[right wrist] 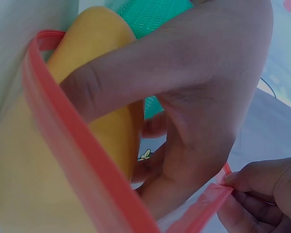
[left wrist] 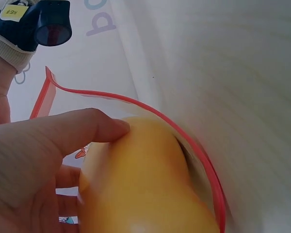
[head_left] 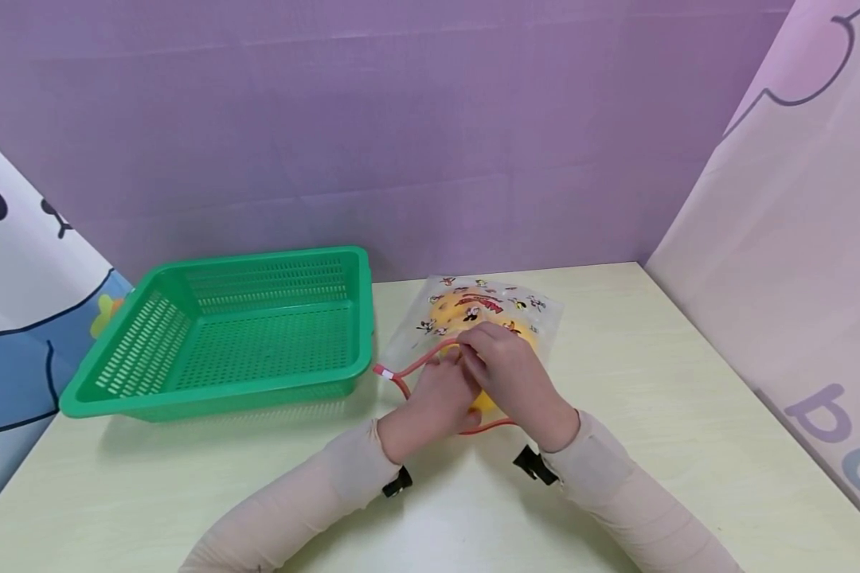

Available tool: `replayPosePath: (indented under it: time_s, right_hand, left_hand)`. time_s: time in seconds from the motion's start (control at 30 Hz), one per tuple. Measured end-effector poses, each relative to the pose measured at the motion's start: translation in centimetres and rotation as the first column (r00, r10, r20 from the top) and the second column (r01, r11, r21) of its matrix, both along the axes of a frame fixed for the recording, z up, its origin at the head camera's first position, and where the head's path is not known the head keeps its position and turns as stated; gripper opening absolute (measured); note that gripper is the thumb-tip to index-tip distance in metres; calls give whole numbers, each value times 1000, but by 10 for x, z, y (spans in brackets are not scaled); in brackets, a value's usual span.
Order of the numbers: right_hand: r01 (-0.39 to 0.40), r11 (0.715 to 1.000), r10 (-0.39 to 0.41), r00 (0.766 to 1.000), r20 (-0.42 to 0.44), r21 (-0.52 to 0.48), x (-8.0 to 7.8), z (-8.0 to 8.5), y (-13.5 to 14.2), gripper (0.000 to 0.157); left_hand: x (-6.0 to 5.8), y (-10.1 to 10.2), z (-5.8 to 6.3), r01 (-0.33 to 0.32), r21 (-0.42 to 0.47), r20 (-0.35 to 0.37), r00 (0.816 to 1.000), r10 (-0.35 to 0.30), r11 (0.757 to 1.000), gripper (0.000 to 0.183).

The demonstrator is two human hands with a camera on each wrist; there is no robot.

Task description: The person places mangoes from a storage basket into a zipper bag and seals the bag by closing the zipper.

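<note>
A clear zip bag (head_left: pixel 550 314) with a red zip edge and small cartoon prints lies on the table, its mouth spread toward me. Yellow shows through the bag's film. My left hand (head_left: pixel 437 398) reaches into the mouth and grips a smooth, rounded yellow-orange object (left wrist: pixel 140 179), thumb on top and fingers round its side. What kind of object it is cannot be told. My right hand (head_left: pixel 512 382) pinches the red zip edge (right wrist: pixel 199 208) between thumb and fingers, beside the left hand. In the head view, the hands hide most of the held object.
A green plastic basket (head_left: pixel 218 390) with perforated walls stands left of the bag. The pale tabletop (head_left: pixel 659 382) extends right of the bag. A purple cloth backdrop (head_left: pixel 401 135) rises behind, with printed cloth on both sides.
</note>
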State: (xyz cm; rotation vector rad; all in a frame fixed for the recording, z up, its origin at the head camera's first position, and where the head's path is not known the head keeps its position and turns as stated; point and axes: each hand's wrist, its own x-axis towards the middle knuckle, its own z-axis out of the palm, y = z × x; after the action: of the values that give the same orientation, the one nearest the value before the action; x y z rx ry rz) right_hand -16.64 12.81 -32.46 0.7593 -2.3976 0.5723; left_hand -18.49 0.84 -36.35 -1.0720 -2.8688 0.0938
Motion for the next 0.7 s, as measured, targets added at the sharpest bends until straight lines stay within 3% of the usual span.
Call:
replayPosePath:
  time_s: [0.27,0.47,0.7]
  right_hand:
    - [3,1000,-3,1000,-4,-6,-1,0,0,12]
    - [4,1000,-4,1000,-17,-10,-1,-1,0,11]
    - [1,1000,-2,1000,-26,-11,-1,0,0,13]
  left_hand:
    - [-4,0,-1,53,-42,-34,998,-54,998,44]
    - [-6,0,-3,52,-4,-35,998,-52,999,46]
    - [-7,2,0,17,-25,-16,1000,-17,1000,49]
